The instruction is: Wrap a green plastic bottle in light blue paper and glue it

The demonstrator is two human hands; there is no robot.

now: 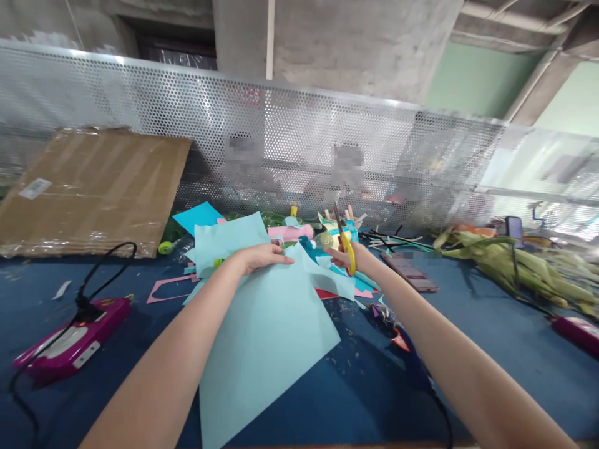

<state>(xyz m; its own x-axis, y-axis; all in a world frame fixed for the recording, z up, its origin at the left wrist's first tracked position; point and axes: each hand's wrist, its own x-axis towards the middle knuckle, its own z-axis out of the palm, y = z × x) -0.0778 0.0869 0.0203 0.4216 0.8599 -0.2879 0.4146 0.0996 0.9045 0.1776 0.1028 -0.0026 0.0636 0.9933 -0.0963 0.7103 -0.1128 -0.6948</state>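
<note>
While my left hand [262, 257] pinches the far end of the blue sheet [266, 337], my right hand [359, 258] grips the scissors [349, 252], blades up and away. Sheet: long axis runs toward me; left hand nearer, on it; scissors right of its far end. Right-hand contact with sheet: cannot tell.

Daylight glares through the mesh screen [299, 143] at far right, washing it out; the concrete [355, 47] above is grayer. Soft shadows darken the table [374, 399] near its front edge. The hands look slightly blurred, wide-angle stretch pulls the forearms toward the lower corners, and two patches are pixelated.
</note>
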